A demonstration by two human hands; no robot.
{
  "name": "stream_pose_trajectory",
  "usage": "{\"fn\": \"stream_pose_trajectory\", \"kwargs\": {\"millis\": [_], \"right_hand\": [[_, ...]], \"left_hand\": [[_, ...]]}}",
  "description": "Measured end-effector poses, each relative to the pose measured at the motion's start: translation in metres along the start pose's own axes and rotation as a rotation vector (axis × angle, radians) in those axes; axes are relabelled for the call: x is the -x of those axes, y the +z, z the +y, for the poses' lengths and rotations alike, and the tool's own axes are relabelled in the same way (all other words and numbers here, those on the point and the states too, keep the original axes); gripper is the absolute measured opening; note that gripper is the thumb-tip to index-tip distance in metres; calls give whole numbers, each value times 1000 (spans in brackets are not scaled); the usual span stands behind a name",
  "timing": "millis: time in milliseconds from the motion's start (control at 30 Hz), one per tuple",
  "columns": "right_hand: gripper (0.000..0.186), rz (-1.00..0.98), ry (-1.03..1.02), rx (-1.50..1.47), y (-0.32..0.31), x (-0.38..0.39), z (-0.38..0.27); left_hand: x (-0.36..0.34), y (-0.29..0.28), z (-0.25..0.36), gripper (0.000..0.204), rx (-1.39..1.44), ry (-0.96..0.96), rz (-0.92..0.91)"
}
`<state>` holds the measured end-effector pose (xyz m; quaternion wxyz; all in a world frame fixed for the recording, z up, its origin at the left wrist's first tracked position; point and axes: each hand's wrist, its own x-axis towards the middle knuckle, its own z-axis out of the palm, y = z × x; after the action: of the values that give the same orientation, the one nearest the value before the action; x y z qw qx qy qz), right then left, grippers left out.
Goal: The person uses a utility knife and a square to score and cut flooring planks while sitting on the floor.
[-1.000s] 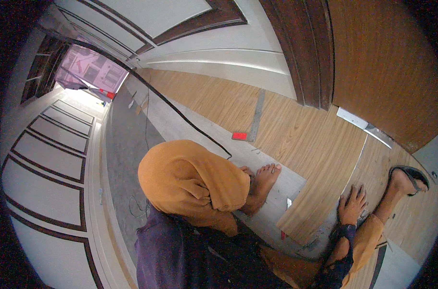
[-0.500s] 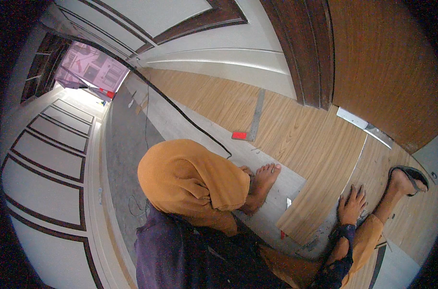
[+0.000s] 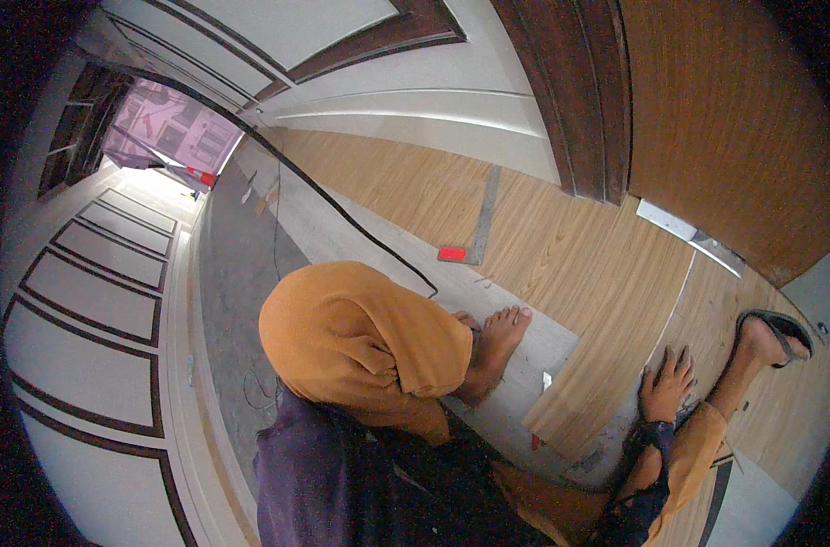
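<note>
My right hand point(image 3: 668, 385) lies palm down with its fingers spread on the wood-look floor planks point(image 3: 597, 365), close to a seam between boards. Nothing is in its grasp. A dark sleeve point(image 3: 648, 479) covers that forearm partway. My left hand does not show; a purple-dark sleeve point(image 3: 310, 474) rises on the left toward my bent knee point(image 3: 342, 328) in tan trousers. Ahead of my bare foot point(image 3: 499, 351), a metal try square point(image 3: 489, 214) with a red handle rests on the planks. A small red-ended tool point(image 3: 535, 442) pokes out at the plank's near edge.
A black cable point(image 3: 342, 210) crosses the grey underlay point(image 3: 388, 251) beside my foot. A brown door point(image 3: 734, 118) and its dark frame point(image 3: 579, 100) stand at the right, with a metal strip point(image 3: 689, 237) below. Panelled walls point(image 3: 96, 337) run along the left. My other foot wears a sandal point(image 3: 775, 337).
</note>
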<state>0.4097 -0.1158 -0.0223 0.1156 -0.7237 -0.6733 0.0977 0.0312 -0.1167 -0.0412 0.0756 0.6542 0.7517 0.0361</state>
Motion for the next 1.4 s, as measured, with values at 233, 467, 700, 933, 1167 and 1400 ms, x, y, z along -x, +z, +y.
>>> {"fn": "stream_pose_trajectory", "kwargs": {"millis": [233,467,700,933,1167,1400], "right_hand": [[62,-12,14,-9,-3,-1,0],[60,14,5,-9,-1,1,0],[61,-64,47,-27,-10,0,-4],[64,-69,27,-3,-10,-2,-2],[62,-54,4,-35,-7,-2,-11],[64,-32,26,-13,-4,-2,6]], "left_hand": [[-5,-7,5,58,51,-58,-150],[4,8,-3,35,-85,153,127],[3,15,-2,34,-57,104,217],[-11,38,-19,33,-125,162,125],[0,47,-39,29,-183,155,213],[4,2,11,28,-122,198,288]]}}
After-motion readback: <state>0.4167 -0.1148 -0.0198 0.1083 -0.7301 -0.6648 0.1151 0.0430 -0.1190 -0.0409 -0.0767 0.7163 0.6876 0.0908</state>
